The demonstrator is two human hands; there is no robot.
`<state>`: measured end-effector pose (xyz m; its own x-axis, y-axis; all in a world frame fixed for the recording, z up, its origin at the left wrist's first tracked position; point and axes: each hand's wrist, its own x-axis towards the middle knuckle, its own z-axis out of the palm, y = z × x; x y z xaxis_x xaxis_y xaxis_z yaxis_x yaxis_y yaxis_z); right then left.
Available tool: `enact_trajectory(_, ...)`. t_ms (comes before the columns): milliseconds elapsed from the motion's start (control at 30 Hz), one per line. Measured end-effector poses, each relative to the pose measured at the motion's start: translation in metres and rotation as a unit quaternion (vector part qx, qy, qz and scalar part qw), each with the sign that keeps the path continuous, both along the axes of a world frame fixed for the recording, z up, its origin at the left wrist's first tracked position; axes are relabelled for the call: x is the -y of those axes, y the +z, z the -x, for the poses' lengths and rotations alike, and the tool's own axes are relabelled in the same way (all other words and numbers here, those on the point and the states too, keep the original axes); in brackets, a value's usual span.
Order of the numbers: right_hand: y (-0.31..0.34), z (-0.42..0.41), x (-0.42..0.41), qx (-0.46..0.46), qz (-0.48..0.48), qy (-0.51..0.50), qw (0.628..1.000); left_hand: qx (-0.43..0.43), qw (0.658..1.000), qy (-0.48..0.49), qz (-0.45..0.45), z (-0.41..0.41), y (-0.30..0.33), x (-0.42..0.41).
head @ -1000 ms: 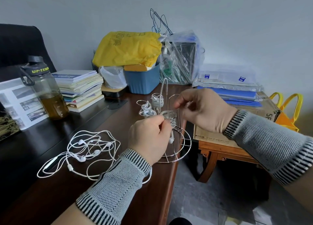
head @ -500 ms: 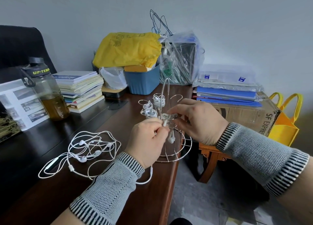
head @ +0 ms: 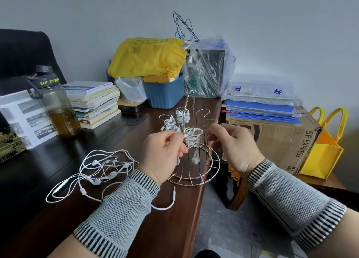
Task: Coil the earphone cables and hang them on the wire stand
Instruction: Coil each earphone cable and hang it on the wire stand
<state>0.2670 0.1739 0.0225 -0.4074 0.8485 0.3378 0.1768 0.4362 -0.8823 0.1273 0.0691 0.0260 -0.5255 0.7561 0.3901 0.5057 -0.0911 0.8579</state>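
A rose-gold wire stand rests on the brown desk near its right edge. Several coiled white earphone bundles hang on its hooks: the front bundle with earbuds dangling below, one higher behind, and more at the left. My left hand pinches the cable end at the front bundle's left side. Just right of that bundle is my right hand, fingers loosely curled by an empty hook and holding nothing I can see. A tangle of loose white earphones lies on the desk to the left, its plug close to the stand's base.
A water bottle, a book stack, a blue bin under a yellow bag and a plastic-wrapped box crowd the back. The desk edge drops off right of the stand. A cardboard box and yellow tote sit on a lower table.
My right hand has let go of the front bundle and drawn back to the right. The bundle now hangs on its hook, with my left hand still at its cable end.
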Motion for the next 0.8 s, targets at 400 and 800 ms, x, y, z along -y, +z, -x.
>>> enact_trajectory(400,0.006,0.012,0.011,-0.01,0.251,-0.009,0.968,0.354,0.927,0.057,0.114,-0.01,0.008,0.008)
enact_trajectory(800,0.012,0.014,0.018,-0.039,0.334,0.041,0.941,0.376,0.911,0.011,0.169,-0.015,0.016,-0.001)
